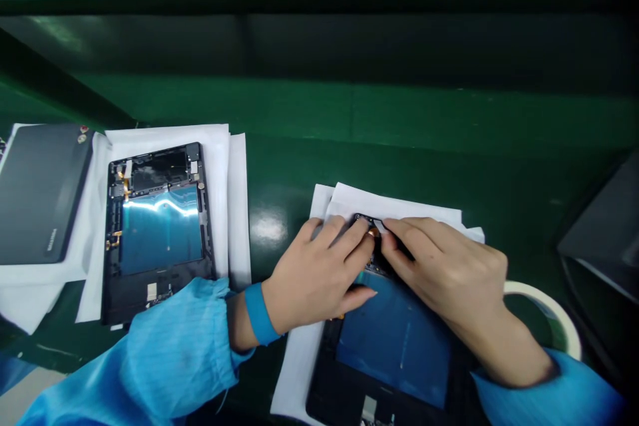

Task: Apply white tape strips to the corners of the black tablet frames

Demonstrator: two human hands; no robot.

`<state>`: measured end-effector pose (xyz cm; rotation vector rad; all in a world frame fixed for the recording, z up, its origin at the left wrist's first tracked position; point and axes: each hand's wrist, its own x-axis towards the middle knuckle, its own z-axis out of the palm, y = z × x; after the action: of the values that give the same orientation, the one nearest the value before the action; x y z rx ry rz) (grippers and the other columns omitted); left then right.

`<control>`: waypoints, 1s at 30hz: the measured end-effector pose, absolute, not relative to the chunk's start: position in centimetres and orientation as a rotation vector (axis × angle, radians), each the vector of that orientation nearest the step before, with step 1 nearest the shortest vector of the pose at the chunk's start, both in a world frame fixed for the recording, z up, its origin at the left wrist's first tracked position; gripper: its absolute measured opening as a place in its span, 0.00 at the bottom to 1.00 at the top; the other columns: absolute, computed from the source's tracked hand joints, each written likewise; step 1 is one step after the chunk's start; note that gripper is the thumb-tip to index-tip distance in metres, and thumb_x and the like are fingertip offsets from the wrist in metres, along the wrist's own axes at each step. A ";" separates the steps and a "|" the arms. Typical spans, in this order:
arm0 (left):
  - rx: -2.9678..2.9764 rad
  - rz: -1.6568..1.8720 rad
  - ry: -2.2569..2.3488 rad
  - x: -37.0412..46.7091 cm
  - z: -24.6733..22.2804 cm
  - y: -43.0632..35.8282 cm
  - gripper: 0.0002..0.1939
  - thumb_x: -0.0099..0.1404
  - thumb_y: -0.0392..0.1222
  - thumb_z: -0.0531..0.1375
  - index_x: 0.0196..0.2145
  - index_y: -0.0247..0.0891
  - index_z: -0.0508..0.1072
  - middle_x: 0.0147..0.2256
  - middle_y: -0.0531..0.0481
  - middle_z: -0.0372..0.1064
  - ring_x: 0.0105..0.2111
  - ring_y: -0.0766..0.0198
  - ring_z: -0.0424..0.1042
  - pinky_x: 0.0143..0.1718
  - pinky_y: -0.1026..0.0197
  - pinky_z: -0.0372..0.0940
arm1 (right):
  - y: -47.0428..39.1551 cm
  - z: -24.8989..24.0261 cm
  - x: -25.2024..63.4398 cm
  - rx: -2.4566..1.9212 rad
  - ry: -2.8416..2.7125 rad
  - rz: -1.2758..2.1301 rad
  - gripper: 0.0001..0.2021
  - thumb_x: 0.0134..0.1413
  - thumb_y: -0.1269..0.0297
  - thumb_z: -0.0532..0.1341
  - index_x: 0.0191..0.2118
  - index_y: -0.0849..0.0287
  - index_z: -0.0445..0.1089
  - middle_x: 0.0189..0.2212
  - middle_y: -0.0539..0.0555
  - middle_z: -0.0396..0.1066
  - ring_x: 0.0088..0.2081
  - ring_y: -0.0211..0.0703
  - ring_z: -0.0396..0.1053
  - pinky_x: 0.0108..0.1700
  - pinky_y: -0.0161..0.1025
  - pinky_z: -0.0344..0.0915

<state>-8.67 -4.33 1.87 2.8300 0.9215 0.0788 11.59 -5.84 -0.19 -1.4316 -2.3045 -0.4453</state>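
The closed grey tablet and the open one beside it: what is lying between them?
White paper lies between them, seen in the head view.

single head-worn view, from above the wrists, facing forward and down, fairly close

Left hand (314, 273) and right hand (446, 269) nearly meet, backs showing, fingers bent.

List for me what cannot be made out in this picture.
All in the head view:
What the left hand and right hand touch exactly: covered by fingers.
Lower end of the open tablet beneath them: cut off by bottom edge.
Writing on the closed tablet: too small, blurred.
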 end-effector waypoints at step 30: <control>2.837 0.159 0.968 -8.6 1.9 -3.5 0.28 0.68 0.53 0.60 0.58 0.33 0.66 0.60 0.40 0.63 0.58 0.45 0.61 0.53 0.46 0.61 | -12.8 2.2 16.7 -1.587 -2.280 -0.408 0.23 0.58 0.71 0.59 0.59 0.55 0.66 0.45 0.56 0.75 0.45 0.47 0.72 0.45 0.42 0.68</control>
<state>-8.59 -3.52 1.94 2.8370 0.9676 0.1590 16.68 -12.82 2.25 -1.5866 -2.2799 -0.4083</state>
